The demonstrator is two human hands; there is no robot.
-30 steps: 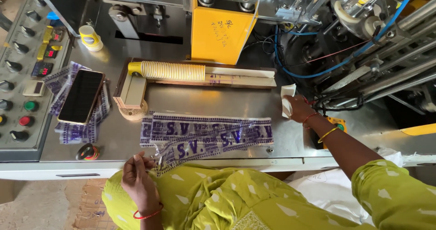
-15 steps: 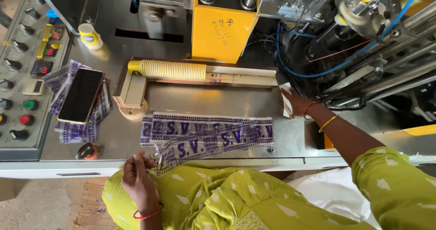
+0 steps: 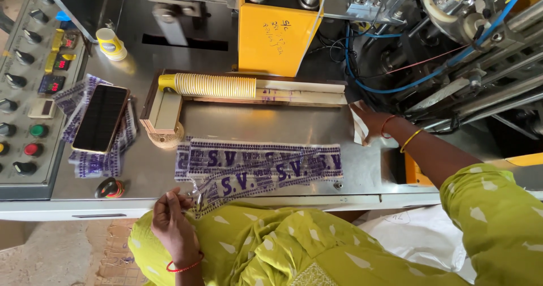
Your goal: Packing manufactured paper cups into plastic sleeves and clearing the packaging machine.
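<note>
My left hand (image 3: 172,221) pinches the near corner of a clear plastic sleeve (image 3: 260,164) printed in purple, which lies flat across the steel machine table (image 3: 243,119) in front of me. My right hand (image 3: 370,122) reaches to the table's right end and grips a white paper cup (image 3: 358,129) beside the machine's moving parts. A long row of nested yellow-striped paper cups (image 3: 215,86) lies on its side in a wooden trough (image 3: 300,94) behind the sleeves.
A phone (image 3: 102,117) rests on more printed sleeves at the left, beside a control panel (image 3: 25,88) with knobs and buttons. A single paper cup (image 3: 110,43) stands at the back left. A yellow housing (image 3: 277,37) and blue hoses (image 3: 396,85) crowd the back right.
My right hand has drawn slightly left and nearer with the white cup. My left hand keeps its pinch on the sleeve corner.
</note>
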